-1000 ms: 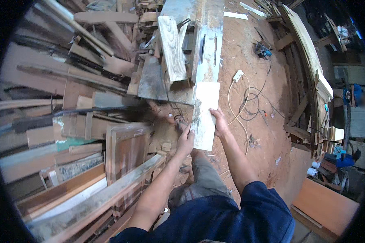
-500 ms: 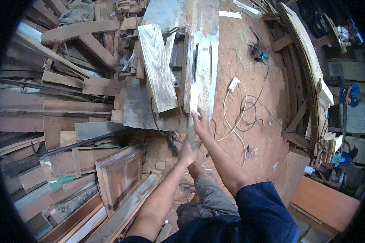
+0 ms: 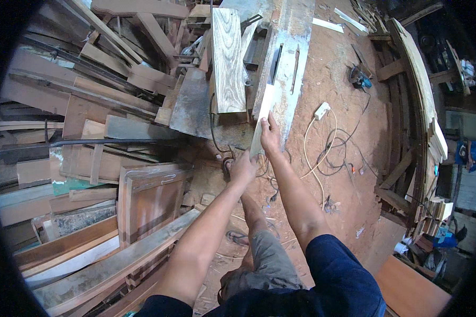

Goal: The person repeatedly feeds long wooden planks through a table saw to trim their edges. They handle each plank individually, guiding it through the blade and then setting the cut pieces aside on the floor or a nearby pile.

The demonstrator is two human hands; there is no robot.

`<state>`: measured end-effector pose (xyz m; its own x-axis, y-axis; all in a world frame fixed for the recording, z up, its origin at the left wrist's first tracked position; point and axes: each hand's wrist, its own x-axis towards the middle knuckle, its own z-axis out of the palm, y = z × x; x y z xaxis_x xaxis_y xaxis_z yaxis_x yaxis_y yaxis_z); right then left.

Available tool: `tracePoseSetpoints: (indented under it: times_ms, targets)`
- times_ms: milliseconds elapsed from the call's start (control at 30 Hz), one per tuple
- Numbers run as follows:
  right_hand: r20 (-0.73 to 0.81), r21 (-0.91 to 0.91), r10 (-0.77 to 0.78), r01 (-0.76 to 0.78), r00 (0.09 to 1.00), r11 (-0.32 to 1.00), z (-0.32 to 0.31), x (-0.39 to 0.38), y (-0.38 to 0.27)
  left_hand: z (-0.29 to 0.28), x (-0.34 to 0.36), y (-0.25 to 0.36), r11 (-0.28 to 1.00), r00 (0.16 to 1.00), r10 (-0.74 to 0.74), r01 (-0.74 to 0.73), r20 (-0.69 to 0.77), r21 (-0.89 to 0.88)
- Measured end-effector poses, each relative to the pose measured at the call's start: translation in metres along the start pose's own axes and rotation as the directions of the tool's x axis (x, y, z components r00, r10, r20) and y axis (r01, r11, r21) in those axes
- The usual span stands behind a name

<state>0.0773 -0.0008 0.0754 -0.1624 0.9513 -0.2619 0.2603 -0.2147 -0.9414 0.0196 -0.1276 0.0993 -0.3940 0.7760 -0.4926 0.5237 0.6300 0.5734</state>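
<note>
A pale, narrow wooden strip lies lengthwise on the metal bed of a woodworking machine, along a wooden fence. Its far end reaches the near end of a dark slot in the bed, and its near end sticks out toward me. My left hand is closed around that near end, its fingers partly hidden. Just ahead, my right hand grips the strip's right side with the thumb on top. Left of the fence, a board with bold grain rests on the machine.
Stacked boards and a framed panel crowd the left. On the earth floor to the right lie a white socket block with looping cords and a blue power tool. A long timber stack stands farther right.
My view has swung, shifting the machine right and up in the picture. Both hands stay on the strip, whose far end seems slightly farther along the slot.
</note>
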Motion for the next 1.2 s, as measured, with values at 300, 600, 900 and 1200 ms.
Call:
tracePoseSetpoints:
  times_ms: [300, 600, 900, 1200]
  targets:
    - [-0.062, -0.155, -0.125, 0.114, 0.99, 0.981, -0.007, 0.048, 0.006, -0.008, 0.008, 0.032, 0.917, 0.948, 0.31, -0.278, -0.071, 0.287]
    - [-0.118, -0.186, -0.054, 0.031, 0.992, 0.982, -0.005, 0.061, 0.002, -0.007, 0.026, 0.037, 0.756, 0.887, 0.461, -0.387, -0.011, 0.528]
    - [-0.139, -0.162, -0.005, -0.018, 0.99, 0.987, -0.007, 0.073, -0.009, -0.011, 0.045, 0.039, 0.428, 0.765, 0.634, -0.465, 0.109, 0.775]
    - [-0.095, 0.208, 0.151, -0.129, 0.984, 0.97, -0.029, -0.009, 0.041, -0.022, 0.051, 0.046, 0.368, 0.809, 0.564, -0.426, 0.166, 0.827]
